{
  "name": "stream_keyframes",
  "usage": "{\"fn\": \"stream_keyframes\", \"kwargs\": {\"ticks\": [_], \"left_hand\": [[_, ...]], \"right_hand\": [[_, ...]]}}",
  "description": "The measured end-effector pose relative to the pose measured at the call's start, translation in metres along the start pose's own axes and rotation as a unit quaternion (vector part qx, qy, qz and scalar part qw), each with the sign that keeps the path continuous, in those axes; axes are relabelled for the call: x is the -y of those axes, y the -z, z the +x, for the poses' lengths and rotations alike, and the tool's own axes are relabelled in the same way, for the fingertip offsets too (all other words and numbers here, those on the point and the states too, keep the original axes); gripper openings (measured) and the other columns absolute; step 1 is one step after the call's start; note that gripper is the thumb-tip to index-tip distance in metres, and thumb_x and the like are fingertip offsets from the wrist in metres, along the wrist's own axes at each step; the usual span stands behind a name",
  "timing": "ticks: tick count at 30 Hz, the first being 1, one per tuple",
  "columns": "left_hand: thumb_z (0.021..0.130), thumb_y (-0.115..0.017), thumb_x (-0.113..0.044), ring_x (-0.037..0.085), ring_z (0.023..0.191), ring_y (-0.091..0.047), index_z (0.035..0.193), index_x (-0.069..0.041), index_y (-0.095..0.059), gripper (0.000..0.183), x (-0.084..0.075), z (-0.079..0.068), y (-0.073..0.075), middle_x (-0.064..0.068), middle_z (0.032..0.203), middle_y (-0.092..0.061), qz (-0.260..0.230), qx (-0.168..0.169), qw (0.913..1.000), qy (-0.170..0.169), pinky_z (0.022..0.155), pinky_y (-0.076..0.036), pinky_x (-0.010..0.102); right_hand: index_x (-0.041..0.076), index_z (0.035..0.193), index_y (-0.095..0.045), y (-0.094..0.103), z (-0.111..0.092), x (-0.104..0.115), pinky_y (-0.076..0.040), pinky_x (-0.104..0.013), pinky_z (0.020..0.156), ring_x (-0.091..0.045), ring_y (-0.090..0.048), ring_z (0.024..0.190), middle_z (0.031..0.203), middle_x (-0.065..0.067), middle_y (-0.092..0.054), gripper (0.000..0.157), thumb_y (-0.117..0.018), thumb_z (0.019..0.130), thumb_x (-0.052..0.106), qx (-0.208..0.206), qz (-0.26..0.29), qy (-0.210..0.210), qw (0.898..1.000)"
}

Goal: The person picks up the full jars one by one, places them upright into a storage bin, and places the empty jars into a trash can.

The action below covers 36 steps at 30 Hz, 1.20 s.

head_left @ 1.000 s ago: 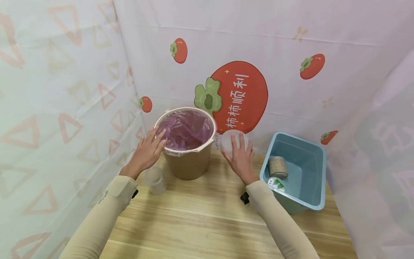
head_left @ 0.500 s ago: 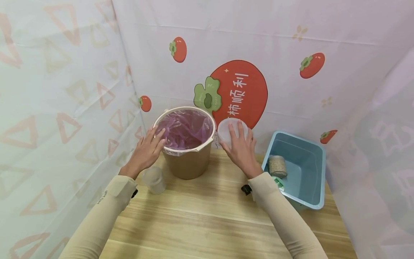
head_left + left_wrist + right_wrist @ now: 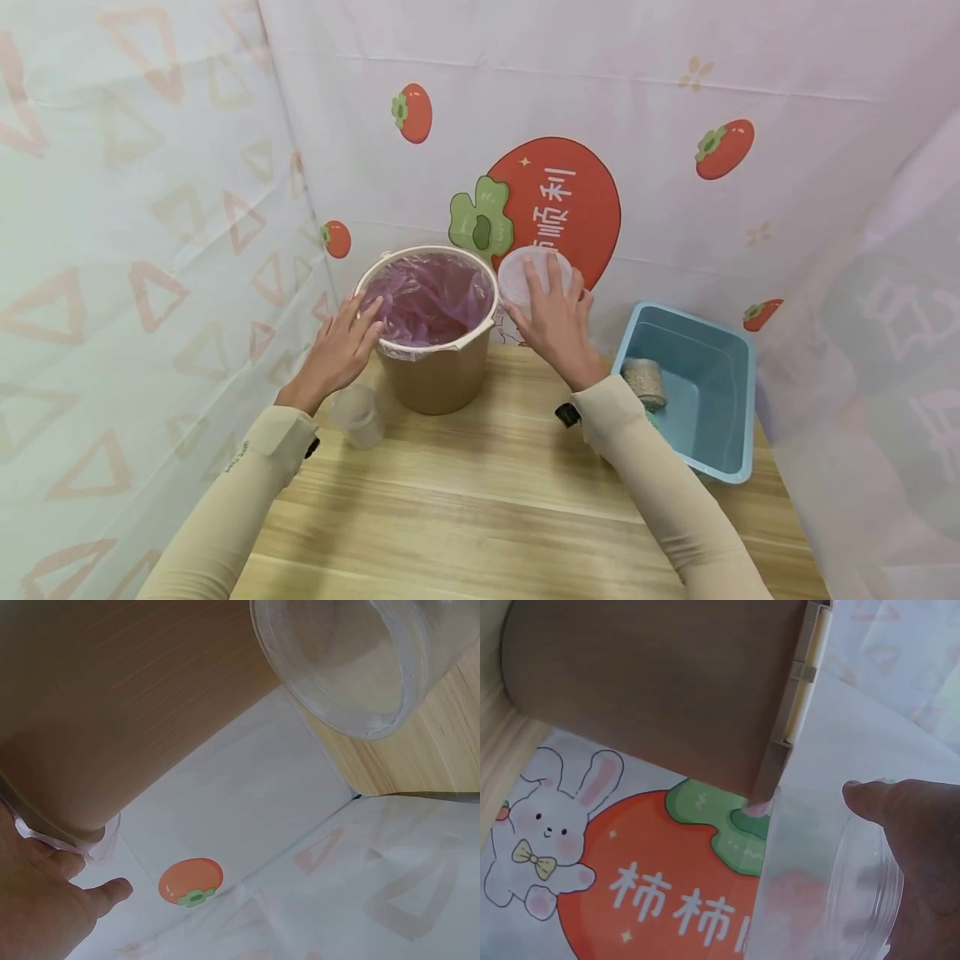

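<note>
My right hand [image 3: 558,321] holds a clear plastic tub [image 3: 517,275] from above, fingers spread over its round whitish face and thumb at its side. In the right wrist view, the see-through tub [image 3: 795,862] is tilted beside the brown bin [image 3: 645,682]. A crumpled purple bag [image 3: 427,300] lines the bin [image 3: 435,383], folded over its cream rim. At the rim's left side rests my left hand [image 3: 337,354], its fingers extended. A clear plastic cup [image 3: 358,417] stands on the table under that wrist; the left wrist view shows its open mouth.
A blue basin [image 3: 750,392] sits at the right of the wood-grain table [image 3: 450,517], with a clear jar of pale grains [image 3: 645,383] lying inside against its left wall. White printed curtains [image 3: 637,67] close in the back and both sides.
My right hand has raised the tub from low beside the bin to about rim height, moving it slightly left towards the bin. The left hand has stayed at the rim.
</note>
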<state>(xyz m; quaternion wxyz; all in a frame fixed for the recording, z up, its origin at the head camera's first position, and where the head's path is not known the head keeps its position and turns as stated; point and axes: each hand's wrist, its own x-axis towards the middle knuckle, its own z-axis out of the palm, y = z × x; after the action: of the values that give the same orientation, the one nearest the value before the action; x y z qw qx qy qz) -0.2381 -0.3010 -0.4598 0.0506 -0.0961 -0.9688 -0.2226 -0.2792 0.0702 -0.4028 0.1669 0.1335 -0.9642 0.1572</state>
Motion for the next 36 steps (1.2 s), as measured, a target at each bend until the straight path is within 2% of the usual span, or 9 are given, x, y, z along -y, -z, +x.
{"fn": "stream_keyframes", "kwargs": {"ticks": [7,16,21,25,30,36], "left_hand": [[0.118,-0.025,-0.054,0.042,0.171,-0.002,0.176,-0.023,-0.024,0.066,-0.002,0.000,0.000,0.012,0.185,-0.007,0.002,0.004,1.0000,0.001,0.131,-0.003,0.075],[0.118,-0.027,-0.053,0.044,0.170,-0.005,0.176,-0.023,-0.025,0.065,-0.003,0.000,-0.001,0.013,0.185,-0.010,0.004,0.000,1.0000,-0.001,0.131,-0.004,0.075],[0.118,-0.026,-0.054,0.044,0.171,-0.003,0.176,-0.023,-0.025,0.066,-0.002,0.000,-0.002,0.012,0.185,-0.009,0.002,0.004,1.0000,0.000,0.131,-0.003,0.075],[0.118,-0.025,-0.054,0.043,0.171,-0.004,0.176,-0.022,-0.026,0.066,-0.002,0.000,-0.002,0.013,0.185,-0.009,0.004,0.002,1.0000,0.002,0.131,-0.004,0.076],[0.118,-0.025,-0.054,0.042,0.171,-0.004,0.175,-0.021,-0.026,0.066,-0.003,0.002,-0.004,0.013,0.185,-0.009,0.003,0.006,1.0000,0.000,0.131,-0.004,0.075],[0.118,-0.024,-0.054,0.043,0.171,-0.004,0.175,-0.021,-0.026,0.066,-0.001,0.003,-0.002,0.012,0.185,-0.009,0.008,-0.002,1.0000,-0.002,0.131,-0.004,0.076]], "right_hand": [[0.022,0.172,-0.034,0.009,0.013,0.011,-0.041,-0.077,0.111,-0.056,-0.026,0.155,0.179,-0.019,-0.022,0.082,-0.066,0.105,0.056,0.004,-0.009,0.016,1.000],[0.025,0.172,-0.034,0.012,0.029,0.042,-0.039,-0.076,0.113,-0.054,-0.029,0.155,0.179,-0.016,-0.025,0.083,-0.065,0.104,0.060,0.020,0.012,0.034,0.999],[0.027,0.172,-0.033,-0.001,0.033,0.059,-0.040,-0.074,0.114,-0.051,-0.035,0.153,0.180,-0.014,-0.025,0.085,-0.065,0.103,0.064,0.026,0.003,0.040,0.999],[0.029,0.174,-0.027,-0.023,0.037,0.067,-0.036,-0.072,0.120,-0.049,-0.031,0.157,0.183,-0.014,-0.015,0.088,-0.062,0.103,0.067,0.017,0.009,0.056,0.998],[0.030,0.176,-0.021,-0.047,0.036,0.064,-0.027,-0.072,0.128,-0.047,-0.022,0.164,0.185,-0.012,-0.007,0.087,-0.056,0.106,0.069,0.002,0.007,0.065,0.998],[0.029,0.175,-0.025,-0.051,0.035,0.055,-0.018,-0.074,0.130,-0.045,-0.017,0.167,0.185,-0.010,-0.007,0.075,-0.045,0.110,0.063,0.008,0.029,0.058,0.998]]}}
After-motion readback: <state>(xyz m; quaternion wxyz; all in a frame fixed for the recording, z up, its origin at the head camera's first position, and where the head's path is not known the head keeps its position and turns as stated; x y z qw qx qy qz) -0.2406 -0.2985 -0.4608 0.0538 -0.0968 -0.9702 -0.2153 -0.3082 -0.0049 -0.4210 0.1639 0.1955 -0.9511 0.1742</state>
